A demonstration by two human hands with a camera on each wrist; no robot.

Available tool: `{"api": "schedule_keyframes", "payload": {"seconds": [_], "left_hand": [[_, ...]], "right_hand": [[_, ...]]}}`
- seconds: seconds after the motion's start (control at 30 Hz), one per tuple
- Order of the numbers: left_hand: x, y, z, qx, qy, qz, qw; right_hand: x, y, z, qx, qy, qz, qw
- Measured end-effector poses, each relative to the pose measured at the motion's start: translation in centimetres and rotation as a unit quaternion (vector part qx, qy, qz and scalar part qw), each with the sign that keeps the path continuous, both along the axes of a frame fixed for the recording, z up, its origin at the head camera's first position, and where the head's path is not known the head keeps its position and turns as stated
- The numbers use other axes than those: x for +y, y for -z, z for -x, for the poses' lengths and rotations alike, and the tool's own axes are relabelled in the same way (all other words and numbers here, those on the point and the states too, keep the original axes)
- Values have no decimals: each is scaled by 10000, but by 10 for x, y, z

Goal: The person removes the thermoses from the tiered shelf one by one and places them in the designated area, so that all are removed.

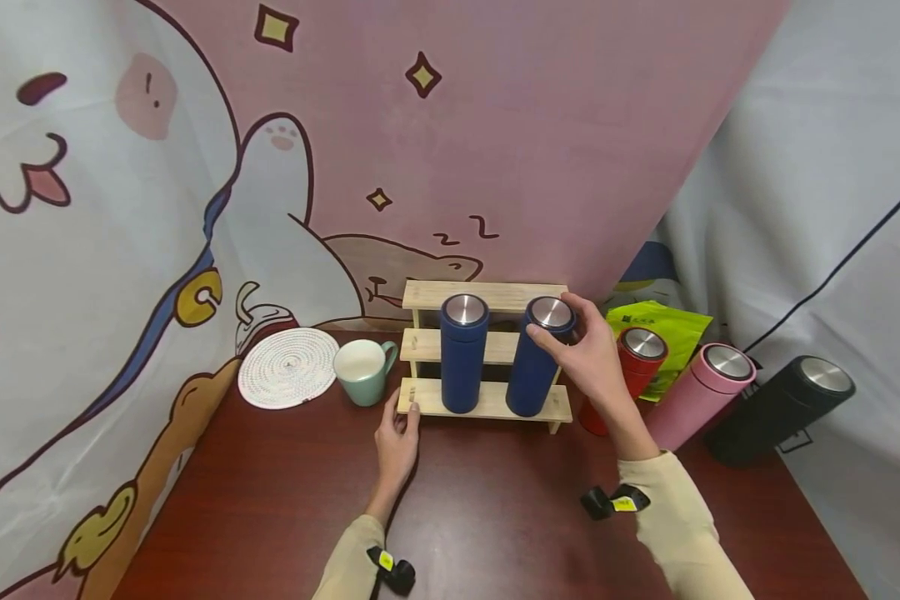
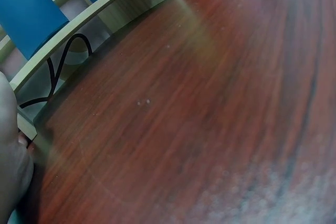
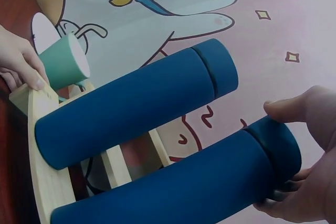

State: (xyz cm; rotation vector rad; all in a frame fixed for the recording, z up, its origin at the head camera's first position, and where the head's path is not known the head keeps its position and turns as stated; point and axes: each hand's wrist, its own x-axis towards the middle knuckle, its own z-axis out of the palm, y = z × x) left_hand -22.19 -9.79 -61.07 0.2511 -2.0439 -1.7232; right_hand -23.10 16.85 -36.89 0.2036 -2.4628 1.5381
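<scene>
Near the back right corner of the worktop (image 1: 495, 508), a red flask (image 1: 639, 371) partly hides a green packet (image 1: 678, 329). The left wrist view crops both blue flasks (image 2: 26, 14).

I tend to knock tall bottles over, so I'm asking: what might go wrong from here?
The right hand holds one blue bottle only near its lid, so it may slip or tip. The other blue bottle stands unheld on the wooden stand, which the left hand grips; a jolt could topple it. The red bottle sits close to the right forearm and might get bumped.
</scene>
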Motion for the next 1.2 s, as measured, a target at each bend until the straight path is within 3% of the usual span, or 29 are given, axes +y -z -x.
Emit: {"api": "schedule_keyframes", "payload": {"seconds": [0.53,0.83,1.07,1.2], "left_hand": [[3,0,-1,212,30,-210,9996],[2,-1,-1,45,41,-85,9999],[4,-1,-1,191,-33,-156,9997],[7,-22,-11,160,10,-108,9998]], "right_hand": [[2,15,-1,23,-6,119,9999],[5,18,-6,201,-44,-17,9998],[11,23,-16,448,229,-229,9985],[14,28,-21,706,407,-141,9966]]}}
